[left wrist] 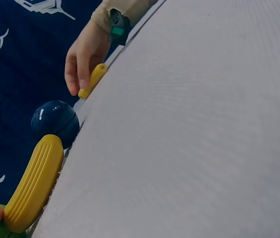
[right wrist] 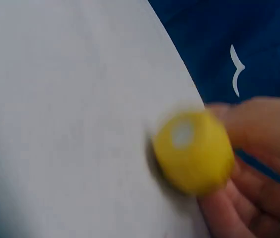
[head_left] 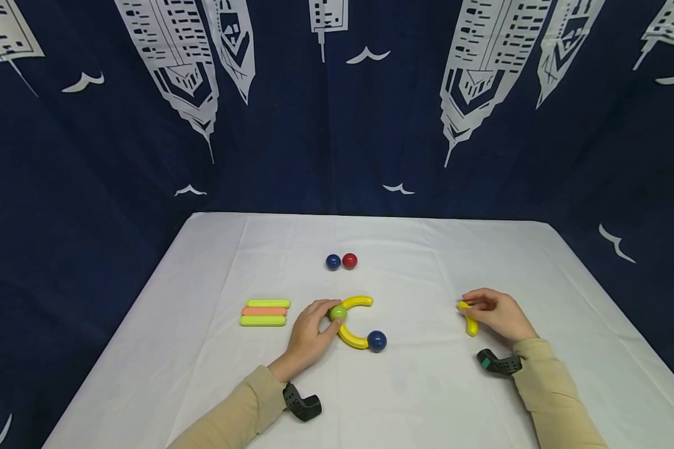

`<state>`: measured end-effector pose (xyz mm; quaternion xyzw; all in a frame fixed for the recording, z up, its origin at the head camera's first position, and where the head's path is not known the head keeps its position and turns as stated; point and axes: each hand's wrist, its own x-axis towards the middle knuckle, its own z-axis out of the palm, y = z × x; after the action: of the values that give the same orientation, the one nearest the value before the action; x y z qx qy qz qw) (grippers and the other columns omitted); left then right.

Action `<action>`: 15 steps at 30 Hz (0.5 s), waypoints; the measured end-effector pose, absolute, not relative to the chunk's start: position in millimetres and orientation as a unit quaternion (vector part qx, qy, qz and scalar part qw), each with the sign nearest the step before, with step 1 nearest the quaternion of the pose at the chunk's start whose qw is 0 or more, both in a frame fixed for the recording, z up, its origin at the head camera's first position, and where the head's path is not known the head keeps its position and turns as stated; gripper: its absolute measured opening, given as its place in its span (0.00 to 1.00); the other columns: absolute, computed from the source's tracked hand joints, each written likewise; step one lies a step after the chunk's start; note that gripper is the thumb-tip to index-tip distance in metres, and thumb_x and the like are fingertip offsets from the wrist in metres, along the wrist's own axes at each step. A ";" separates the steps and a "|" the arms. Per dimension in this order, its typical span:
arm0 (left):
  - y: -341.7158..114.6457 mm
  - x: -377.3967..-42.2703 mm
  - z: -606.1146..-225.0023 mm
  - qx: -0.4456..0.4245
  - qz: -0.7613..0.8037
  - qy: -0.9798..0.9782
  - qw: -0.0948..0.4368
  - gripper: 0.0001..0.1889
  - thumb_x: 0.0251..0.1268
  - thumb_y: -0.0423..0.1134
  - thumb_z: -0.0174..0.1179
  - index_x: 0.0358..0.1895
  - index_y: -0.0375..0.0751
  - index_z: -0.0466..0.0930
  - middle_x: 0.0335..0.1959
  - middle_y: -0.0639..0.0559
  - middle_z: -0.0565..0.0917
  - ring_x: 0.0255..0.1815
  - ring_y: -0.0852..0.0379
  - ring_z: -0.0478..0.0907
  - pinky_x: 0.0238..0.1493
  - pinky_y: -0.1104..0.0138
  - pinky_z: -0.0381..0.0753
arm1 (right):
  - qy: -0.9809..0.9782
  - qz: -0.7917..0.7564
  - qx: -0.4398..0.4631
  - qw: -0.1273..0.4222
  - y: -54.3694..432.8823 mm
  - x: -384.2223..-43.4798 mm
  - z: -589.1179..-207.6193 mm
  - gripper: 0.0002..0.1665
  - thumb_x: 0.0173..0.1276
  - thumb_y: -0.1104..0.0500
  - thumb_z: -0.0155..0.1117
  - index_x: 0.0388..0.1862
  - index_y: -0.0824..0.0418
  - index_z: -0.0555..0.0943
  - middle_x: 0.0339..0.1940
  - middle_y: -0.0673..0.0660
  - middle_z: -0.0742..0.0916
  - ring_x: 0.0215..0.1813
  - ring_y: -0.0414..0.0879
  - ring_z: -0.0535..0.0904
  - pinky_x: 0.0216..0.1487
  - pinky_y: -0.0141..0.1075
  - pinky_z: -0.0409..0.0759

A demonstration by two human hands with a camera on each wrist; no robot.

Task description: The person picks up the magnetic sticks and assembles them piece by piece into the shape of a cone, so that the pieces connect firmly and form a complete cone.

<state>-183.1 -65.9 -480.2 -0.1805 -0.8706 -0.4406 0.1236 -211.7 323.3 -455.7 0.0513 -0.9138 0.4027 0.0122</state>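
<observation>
With thumb and fingers, my left hand [head_left: 309,337] holds a green ball [head_left: 337,313] on the table. Two yellow curved rods [head_left: 354,337] meet that ball, one above and one below, in an open C shape. A dark blue ball [head_left: 377,341] touches the lower rod's free end; the left wrist view shows this blue ball [left wrist: 55,121] up close. Well to the right, my right hand [head_left: 500,312] pinches another yellow curved rod [head_left: 472,325]. In the right wrist view this rod [right wrist: 194,153] appears end-on and blurred, with a pale round spot on its tip.
Left of my left hand lie three straight rods side by side, an orange rod [head_left: 264,311] between two green ones. Farther back, a blue ball [head_left: 333,262] and a red ball [head_left: 350,260] sit together. A white cloth covers the table [head_left: 427,399]; a navy curtain [head_left: 326,137] hangs behind.
</observation>
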 end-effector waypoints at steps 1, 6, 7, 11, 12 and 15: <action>-66.0 -183.1 -480.1 -0.181 -0.439 -0.871 0.125 0.18 0.64 0.39 0.58 0.56 0.40 0.76 0.53 0.49 0.78 0.57 0.52 0.72 0.59 0.56 0.68 | -0.915 0.399 0.049 0.014 320.9 -211.9 -454.5 0.23 0.58 0.51 0.70 0.48 0.64 0.80 0.37 0.57 0.85 0.34 0.42 0.79 0.34 0.29 0.75; -66.0 -183.4 -481.2 -0.179 -0.436 -0.873 0.124 0.18 0.65 0.40 0.58 0.57 0.41 0.76 0.53 0.50 0.77 0.57 0.53 0.72 0.60 0.56 0.68 | -0.923 0.383 0.038 0.022 305.5 -212.3 -450.7 0.21 0.58 0.53 0.71 0.46 0.63 0.82 0.39 0.58 0.85 0.39 0.47 0.79 0.35 0.30 0.75; -66.1 -183.3 -481.3 -0.179 -0.436 -0.873 0.124 0.18 0.65 0.40 0.58 0.57 0.41 0.76 0.53 0.50 0.77 0.57 0.52 0.72 0.60 0.56 0.68 | -0.923 0.383 0.040 0.025 302.0 -212.3 -450.4 0.21 0.58 0.53 0.71 0.46 0.63 0.82 0.40 0.58 0.85 0.40 0.48 0.79 0.36 0.30 0.75; -66.1 -182.9 -481.0 -0.179 -0.440 -0.872 0.121 0.18 0.65 0.40 0.58 0.56 0.41 0.76 0.53 0.50 0.77 0.57 0.52 0.72 0.60 0.56 0.68 | -0.915 0.400 0.040 0.032 287.3 -211.4 -450.0 0.20 0.57 0.54 0.71 0.46 0.63 0.82 0.41 0.59 0.86 0.40 0.48 0.81 0.35 0.30 0.77; -66.1 -182.8 -480.8 -0.179 -0.441 -0.871 0.121 0.18 0.65 0.39 0.58 0.56 0.40 0.76 0.53 0.50 0.77 0.57 0.52 0.72 0.60 0.56 0.68 | -0.912 0.408 0.040 0.033 283.4 -211.0 -449.9 0.20 0.57 0.54 0.72 0.46 0.63 0.82 0.40 0.59 0.86 0.39 0.47 0.81 0.35 0.30 0.77; -66.1 -183.0 -480.8 -0.184 -0.443 -0.869 0.124 0.18 0.64 0.39 0.58 0.56 0.41 0.76 0.52 0.50 0.78 0.56 0.53 0.73 0.59 0.56 0.69 | -0.903 0.426 0.044 0.029 270.2 -209.0 -449.2 0.20 0.57 0.54 0.71 0.45 0.64 0.82 0.39 0.59 0.86 0.38 0.44 0.81 0.34 0.29 0.77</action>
<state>-183.0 -66.1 -480.8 -0.1841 -0.8688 -0.4426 0.1239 -209.0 270.2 -449.2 0.0436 -0.9031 0.4262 0.0295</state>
